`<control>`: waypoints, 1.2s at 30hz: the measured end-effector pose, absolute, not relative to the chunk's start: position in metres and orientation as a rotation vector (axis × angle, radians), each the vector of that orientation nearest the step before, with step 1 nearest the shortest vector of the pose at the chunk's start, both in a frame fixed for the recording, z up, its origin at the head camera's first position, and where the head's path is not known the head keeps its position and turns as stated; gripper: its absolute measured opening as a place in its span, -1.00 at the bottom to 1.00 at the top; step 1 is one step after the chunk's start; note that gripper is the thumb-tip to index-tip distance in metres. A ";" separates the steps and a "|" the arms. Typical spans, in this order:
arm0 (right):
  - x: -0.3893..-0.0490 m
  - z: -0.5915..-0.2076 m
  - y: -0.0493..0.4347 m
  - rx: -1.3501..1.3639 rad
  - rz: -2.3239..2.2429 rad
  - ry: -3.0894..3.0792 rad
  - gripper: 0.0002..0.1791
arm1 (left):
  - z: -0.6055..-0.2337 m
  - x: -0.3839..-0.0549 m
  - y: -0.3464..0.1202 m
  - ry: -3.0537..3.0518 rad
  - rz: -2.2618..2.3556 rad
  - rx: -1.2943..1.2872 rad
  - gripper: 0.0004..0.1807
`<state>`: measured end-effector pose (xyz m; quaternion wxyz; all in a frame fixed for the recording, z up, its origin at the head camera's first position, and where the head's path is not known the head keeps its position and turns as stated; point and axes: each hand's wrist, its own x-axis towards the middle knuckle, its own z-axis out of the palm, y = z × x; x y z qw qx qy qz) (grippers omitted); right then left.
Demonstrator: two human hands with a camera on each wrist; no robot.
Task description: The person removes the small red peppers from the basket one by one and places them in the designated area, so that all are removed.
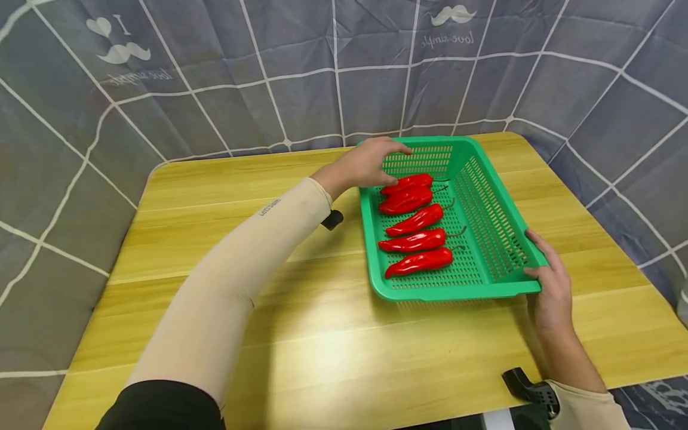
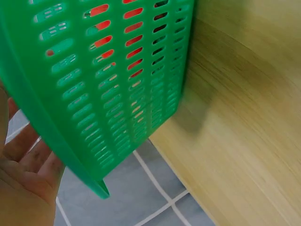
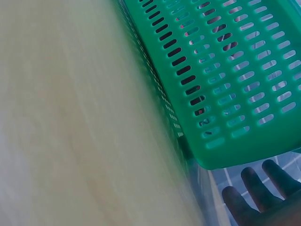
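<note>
A green plastic basket [image 1: 467, 291] with slotted walls stands on the wooden table. Several red peppers [image 1: 416, 241] lie in it in a row, their stems pointing right. My left hand [image 1: 371, 162] reaches over the basket's back left corner with thumb and fingers spread apart. Its thumb is close to the farthest pepper [image 1: 414, 181]; whether they touch I cannot tell. At the front right corner my right hand [image 1: 553, 286] holds the basket's rim, thumb over the edge and fingers along the outside. Both wrist views show the basket's outer wall [image 2: 70, 108], with red showing through the slots.
The wooden table [image 1: 215, 239] extends left of the basket. A grey curtain [image 1: 301, 107] with white grid lines hangs behind and along both sides. Dark devices sit at both wrists, one device [image 1: 529, 391] near the table's front edge.
</note>
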<state>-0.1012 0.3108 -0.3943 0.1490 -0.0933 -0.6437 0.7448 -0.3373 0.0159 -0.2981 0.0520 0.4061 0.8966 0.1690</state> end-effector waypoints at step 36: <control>-0.100 -0.397 0.309 -0.201 2.232 -1.760 -0.27 | -0.316 -0.351 0.057 2.704 -0.045 0.852 -0.55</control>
